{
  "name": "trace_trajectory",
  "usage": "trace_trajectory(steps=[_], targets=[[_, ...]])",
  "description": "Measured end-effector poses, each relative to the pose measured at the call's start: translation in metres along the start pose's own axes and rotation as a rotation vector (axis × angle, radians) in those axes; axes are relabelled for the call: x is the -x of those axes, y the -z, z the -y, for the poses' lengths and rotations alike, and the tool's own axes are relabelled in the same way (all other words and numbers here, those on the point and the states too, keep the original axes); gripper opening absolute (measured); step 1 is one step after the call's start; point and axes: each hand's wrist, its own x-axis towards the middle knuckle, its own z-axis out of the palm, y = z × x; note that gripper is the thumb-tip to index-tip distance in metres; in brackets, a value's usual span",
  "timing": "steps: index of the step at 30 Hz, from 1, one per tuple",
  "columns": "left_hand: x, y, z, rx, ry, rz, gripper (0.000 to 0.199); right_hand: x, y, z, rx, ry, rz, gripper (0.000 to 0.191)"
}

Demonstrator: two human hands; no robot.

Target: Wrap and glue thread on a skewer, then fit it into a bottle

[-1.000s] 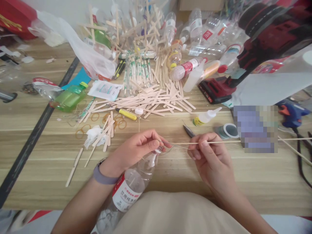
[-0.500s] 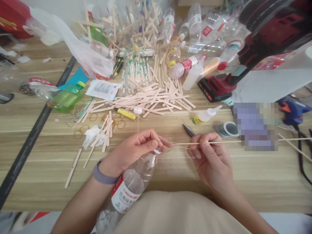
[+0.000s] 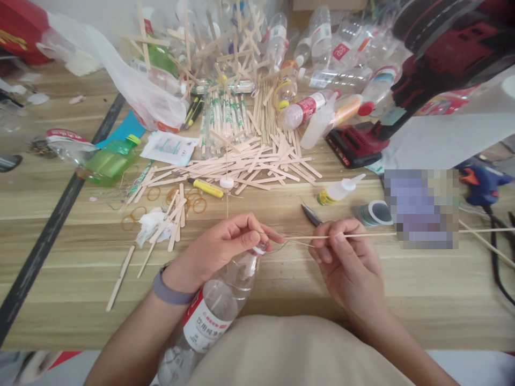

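My right hand [image 3: 350, 262] pinches a long thin bamboo stick [image 3: 374, 234], which runs level from my left fingertips past the right side of the view. My left hand [image 3: 237, 238] is closed, with a thin wire [image 3: 295, 242] between thumb and fingers at the stick's left end. The wire's loose part curves below the stick. Under my left hand a clear plastic bottle [image 3: 233, 287] leans upward with its neck by my fingers; its lower part lies along my left forearm. Whether my fingers also grip the neck is hidden.
Flat wooden sticks [image 3: 257, 163] lie piled ahead, near a yellow cutter [image 3: 207, 188] and a white cap [image 3: 227, 183]. To the right are pliers [image 3: 311, 215], a glue bottle [image 3: 340, 190], a wire spool [image 3: 376, 213] and a red drill [image 3: 360, 142]. Plastic bottles [image 3: 319, 40] crowd the back.
The loose wire near my left fingertips has shifted slightly. Both hands, the stick and the bottle stay almost in place.
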Motion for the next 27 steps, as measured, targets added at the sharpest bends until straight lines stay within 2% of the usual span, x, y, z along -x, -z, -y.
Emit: trace_trajectory(steps=[9,27], targets=[[-0.0006,-0.0004,0.0006,0.018,-0.007,0.004,0.017,0.001,0.0002,0.0005,-0.016,0.0,-0.027,0.022],[-0.0016,0.0009,0.003,0.043,-0.013,0.016,0.018,-0.0004,0.0018,-0.0033,-0.105,0.014,0.018,0.016]])
